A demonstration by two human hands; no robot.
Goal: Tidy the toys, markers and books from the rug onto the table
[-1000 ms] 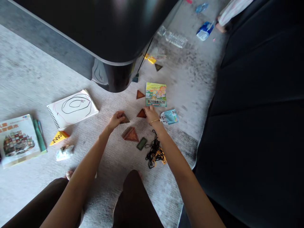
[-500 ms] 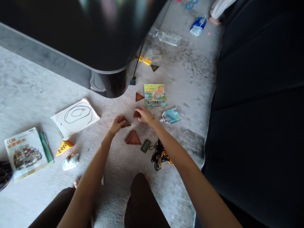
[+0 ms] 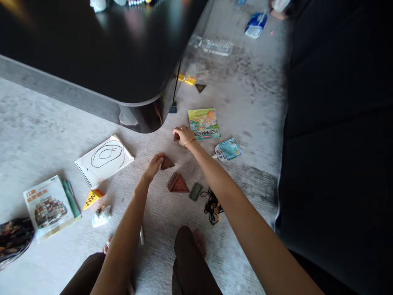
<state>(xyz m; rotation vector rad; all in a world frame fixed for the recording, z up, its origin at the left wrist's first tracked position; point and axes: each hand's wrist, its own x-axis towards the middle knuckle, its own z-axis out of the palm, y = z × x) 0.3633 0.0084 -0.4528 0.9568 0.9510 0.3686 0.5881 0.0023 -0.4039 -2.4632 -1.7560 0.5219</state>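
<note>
My left hand (image 3: pixel 154 167) is closed on the edge of a brown triangular tile (image 3: pixel 167 163), low over the grey carpet. Farther forward, my right hand (image 3: pixel 184 134) has its fingers around another brown triangular tile (image 3: pixel 176 136), mostly covered by them. Whether a second tile lies under that hand is hidden. A stack of brown triangular tiles (image 3: pixel 178 183) rests on the carpet nearer to me, with a green rectangular tile (image 3: pixel 195 191) just right of it. Touching or almost touching my right hand is a colourful picture book (image 3: pixel 204 123).
A black glossy table (image 3: pixel 123 53) overhangs the upper left; a dark sofa (image 3: pixel 334 135) lines the right. Around me lie a sketch pad (image 3: pixel 106 159), a booklet (image 3: pixel 50 209), tangled black cords (image 3: pixel 211 207), a blue-and-white pouch (image 3: pixel 229 149) and a plastic bottle (image 3: pixel 217 46). Someone's foot (image 3: pixel 278 14) shows at the top.
My right hand has moved forward, away from me, and now covers the spot where a loose triangular tile lay. The left hand still holds its tile. The camera view has shifted slightly.
</note>
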